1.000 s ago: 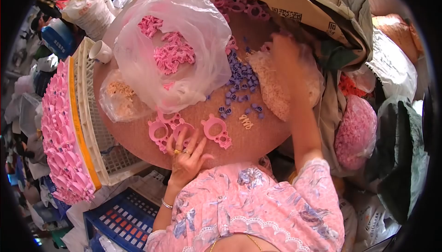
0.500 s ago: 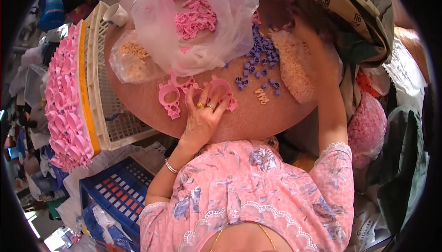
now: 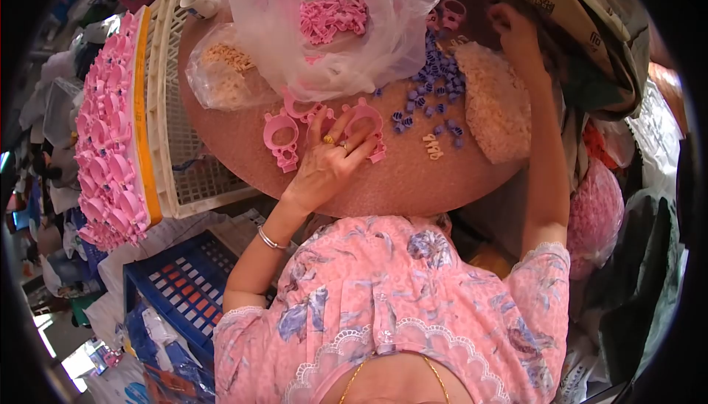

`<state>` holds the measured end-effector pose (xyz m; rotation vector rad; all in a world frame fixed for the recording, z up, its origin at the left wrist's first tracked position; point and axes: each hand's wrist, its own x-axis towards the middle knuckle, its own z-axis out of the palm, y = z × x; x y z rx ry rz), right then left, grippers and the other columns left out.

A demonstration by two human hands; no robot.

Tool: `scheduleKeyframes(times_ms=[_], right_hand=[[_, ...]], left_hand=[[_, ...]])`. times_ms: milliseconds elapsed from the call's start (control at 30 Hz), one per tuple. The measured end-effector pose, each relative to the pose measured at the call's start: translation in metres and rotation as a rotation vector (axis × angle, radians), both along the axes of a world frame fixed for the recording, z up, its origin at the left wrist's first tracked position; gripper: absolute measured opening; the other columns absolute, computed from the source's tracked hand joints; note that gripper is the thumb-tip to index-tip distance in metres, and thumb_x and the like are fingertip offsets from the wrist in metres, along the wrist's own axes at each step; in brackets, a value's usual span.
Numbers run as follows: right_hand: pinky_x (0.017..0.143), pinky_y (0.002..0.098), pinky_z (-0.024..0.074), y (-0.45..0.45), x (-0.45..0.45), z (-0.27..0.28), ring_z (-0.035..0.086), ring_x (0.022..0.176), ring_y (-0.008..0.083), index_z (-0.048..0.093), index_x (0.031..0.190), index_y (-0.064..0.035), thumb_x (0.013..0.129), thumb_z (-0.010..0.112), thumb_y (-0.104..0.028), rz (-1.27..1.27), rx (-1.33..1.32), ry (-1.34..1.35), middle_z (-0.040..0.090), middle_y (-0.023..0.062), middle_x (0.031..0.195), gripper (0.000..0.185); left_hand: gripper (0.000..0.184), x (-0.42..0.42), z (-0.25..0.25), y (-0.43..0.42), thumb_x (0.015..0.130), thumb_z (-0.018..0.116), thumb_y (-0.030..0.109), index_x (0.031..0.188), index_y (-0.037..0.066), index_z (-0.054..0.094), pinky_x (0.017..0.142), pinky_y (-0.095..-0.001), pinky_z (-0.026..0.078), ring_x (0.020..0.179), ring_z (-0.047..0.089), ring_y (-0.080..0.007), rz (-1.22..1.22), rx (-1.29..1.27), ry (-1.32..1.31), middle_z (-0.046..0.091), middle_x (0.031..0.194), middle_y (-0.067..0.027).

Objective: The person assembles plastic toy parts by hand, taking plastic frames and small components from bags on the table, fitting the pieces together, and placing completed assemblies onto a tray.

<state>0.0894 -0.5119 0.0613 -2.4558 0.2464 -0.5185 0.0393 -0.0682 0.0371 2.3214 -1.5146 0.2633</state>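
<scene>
My left hand [image 3: 330, 166] lies with its fingers spread over several pink plastic ring-shaped pieces [image 3: 282, 138] on the round table [image 3: 354, 197]. Its fingertips touch the pieces and partly cover them. At the back right, in shade, my right hand [image 3: 516, 35] is raised with its fingers curled together; whatever is in them, if anything, I cannot make out. Left of it stands another pink ring piece [image 3: 452, 14]. Small blue striped parts [image 3: 440, 79] lie scattered mid-table, beside a plastic bag of pale beige bits [image 3: 490, 101]. A few beige pieces [image 3: 432, 147] sit near them.
A large clear bag [image 3: 273, 28] holds pink parts [image 3: 332, 13]. Beside it are a smaller bag of beige parts [image 3: 225, 72] and a white cup [image 3: 199, 0]. Pink pieces fill a yellow-edged tray [image 3: 151, 138] atop a white crate [image 3: 177, 175]. A brown sack [image 3: 560, 5] stands right.
My right hand has moved right and a little away from the pile at the back, and its fingers now show curled. My left hand stays on the pink pieces. The camera view has shifted slightly.
</scene>
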Motion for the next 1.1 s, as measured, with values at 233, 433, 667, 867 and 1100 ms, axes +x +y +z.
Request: scheduleKeyframes(times_ms=[233,433,667,867,1100], right_hand=[[0.087,0.0364,0.0532,0.01,0.041,-0.028,0.069,0.101,0.0277,0.062,0.124,-0.0017,0.083,0.074,-0.012,0.159,-0.169,0.04,0.07,0.0179,0.112,0.045],[0.083,0.0339,0.052,-0.008,0.096,-0.088,0.065,0.095,0.019,0.061,0.125,0.003,0.078,0.079,-0.014,0.33,0.046,0.044,0.069,0.0135,0.106,0.053],[0.077,0.0314,0.0518,-0.001,0.05,-0.012,0.065,0.09,0.0163,0.066,0.121,0.0042,0.082,0.078,-0.018,0.051,0.066,0.339,0.07,0.0078,0.1,0.047],[0.086,0.0276,0.0555,0.111,-0.107,0.06,0.068,0.099,0.0188,0.064,0.125,0.0001,0.091,0.073,-0.015,0.139,1.266,0.267,0.07,0.0141,0.111,0.039],[0.105,0.0358,0.0505,0.224,-0.173,-0.042,0.061,0.122,0.0252,0.053,0.134,0.0007,0.095,0.064,-0.001,-0.124,2.108,0.226,0.06,0.0169,0.133,0.04]], left_hand=[[0.037,0.008,-0.004,0.001,0.077,0.072,0.008,0.115,0.011,0.07,0.118,-0.0569,0.024,0.134,0.051,-0.0292,-0.056,-0.013,-0.012,0.066,0.127,-0.0021],[0.038,0.005,-0.001,0.001,0.077,0.072,0.006,0.115,0.01,0.07,0.118,-0.0574,0.024,0.134,0.051,-0.0293,-0.032,-0.01,0.004,0.067,0.127,-0.0029],[0.037,0.009,-0.004,0.001,0.081,0.069,0.009,0.118,0.01,0.07,0.118,-0.0584,0.023,0.137,0.048,-0.0286,-0.009,-0.022,0.015,0.066,0.128,-0.0045],[0.048,0.005,0.005,-0.003,0.078,0.078,0.02,0.123,0.011,0.067,0.118,-0.0586,0.02,0.136,0.049,-0.0306,0.056,-0.087,0.026,0.065,0.132,-0.0045],[0.046,0.041,0.012,-0.056,0.084,0.075,0.029,0.126,0.014,0.066,0.116,-0.0665,0.014,0.142,0.038,-0.0386,0.26,-0.007,-0.039,0.05,0.149,-0.013]])
